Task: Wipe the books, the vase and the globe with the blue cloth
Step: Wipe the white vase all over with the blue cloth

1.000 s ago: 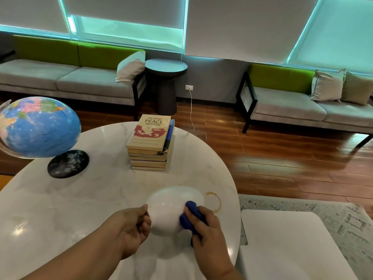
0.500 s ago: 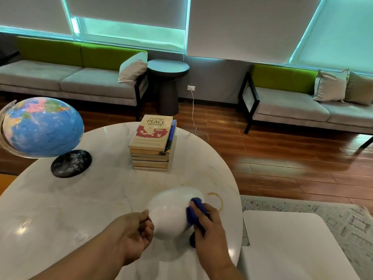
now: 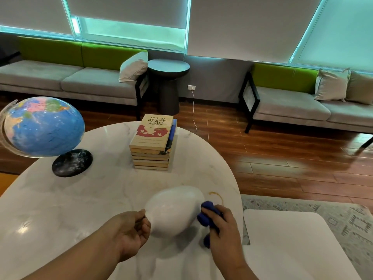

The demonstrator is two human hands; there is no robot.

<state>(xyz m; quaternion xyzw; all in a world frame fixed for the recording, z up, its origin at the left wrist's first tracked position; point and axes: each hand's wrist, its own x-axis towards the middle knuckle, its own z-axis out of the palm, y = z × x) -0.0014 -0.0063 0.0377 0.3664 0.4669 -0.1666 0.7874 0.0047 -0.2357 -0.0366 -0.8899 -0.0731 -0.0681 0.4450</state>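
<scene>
Vase [image 3: 171,211], white, egg-shaped, tilted on its side toward the near end of the marble table [image 3: 80,199]. Left hand [image 3: 129,231] is curled round its narrow end, steadying it. Blue cloth [image 3: 205,216], bunched, is clutched in the right hand [image 3: 224,235] and pressed to the vase's right flank. Step in hand: wiping the vase. The next move likely calls for turning it to reach unwiped faces. Books [image 3: 153,142], stacked, mid-table; globe [image 3: 44,126], far left; both well apart, path unobstructed. Brown ring stain [image 3: 217,196] lies just beside the vase.

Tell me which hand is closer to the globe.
Left. The left hand holds the vase on the side toward the globe; the right hand, holding the blue cloth, is across the vase, farther away.
</scene>
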